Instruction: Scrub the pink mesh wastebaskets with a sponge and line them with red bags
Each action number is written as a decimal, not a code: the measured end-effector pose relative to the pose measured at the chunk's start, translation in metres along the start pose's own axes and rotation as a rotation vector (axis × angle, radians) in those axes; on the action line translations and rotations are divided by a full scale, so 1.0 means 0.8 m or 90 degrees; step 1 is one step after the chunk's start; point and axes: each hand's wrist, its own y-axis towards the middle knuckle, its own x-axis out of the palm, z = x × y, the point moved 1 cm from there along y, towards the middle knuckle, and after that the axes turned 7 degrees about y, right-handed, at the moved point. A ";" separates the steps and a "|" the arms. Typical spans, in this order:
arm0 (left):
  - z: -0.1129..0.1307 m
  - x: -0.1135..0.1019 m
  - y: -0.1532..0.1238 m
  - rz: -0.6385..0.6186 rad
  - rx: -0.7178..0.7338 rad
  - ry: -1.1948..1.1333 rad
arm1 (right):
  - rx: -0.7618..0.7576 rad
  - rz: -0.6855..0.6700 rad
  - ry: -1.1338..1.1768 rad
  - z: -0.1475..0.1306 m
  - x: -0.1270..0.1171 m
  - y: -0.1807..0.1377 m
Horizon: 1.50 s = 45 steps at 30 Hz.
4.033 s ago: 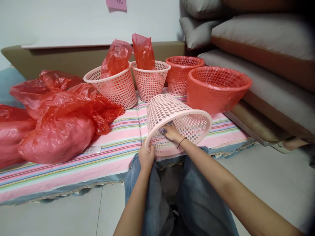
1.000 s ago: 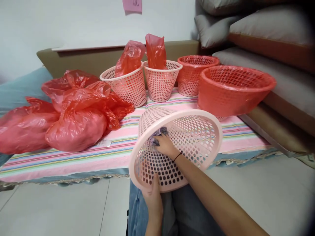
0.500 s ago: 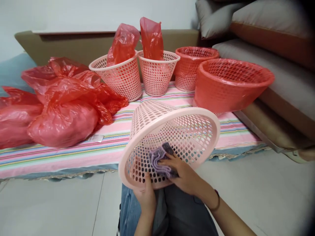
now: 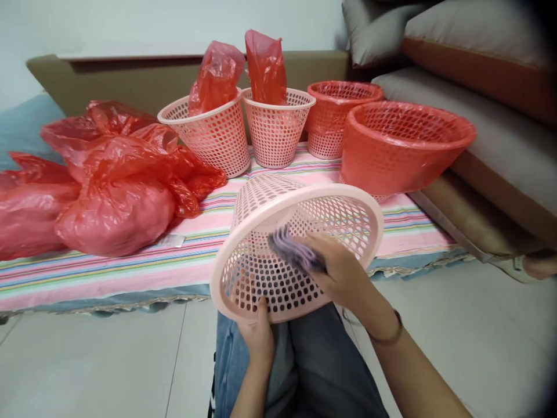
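Note:
A pale pink perforated plastic basket lies tilted on its side above my lap, its wide mouth facing me. My left hand grips the lower rim, with the thumb inside and the fingers hidden beneath. Inside the mouth, my right hand is closed around a folded purple-grey cloth. The cloth is near the basket's inner wall; whether it touches cannot be made out.
Two pink baskets with red plastic bags in them stand behind, beside two red-lined baskets. Filled red bags lie left on the striped cloth. Stacked cushions rise at right.
My right hand has moved up and slightly right inside the basket with the cloth. The left hand keeps its hold on the rim, and the basket has barely shifted.

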 end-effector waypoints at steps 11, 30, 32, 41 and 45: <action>0.008 0.007 -0.002 -0.011 -0.002 -0.032 | -0.025 -0.246 -0.345 0.107 0.089 0.116; -0.007 0.001 -0.003 0.068 -0.045 -0.089 | 0.043 -0.305 -0.208 0.036 0.074 -0.015; -0.004 0.002 -0.002 0.063 -0.076 -0.118 | 0.048 -0.314 -0.150 0.020 0.067 -0.052; 0.059 0.006 0.013 0.002 -0.073 -0.234 | 0.031 -0.224 0.132 -0.014 0.047 -0.151; 0.081 0.001 0.033 0.046 -0.054 -0.155 | 0.014 -0.146 0.225 -0.022 0.054 -0.146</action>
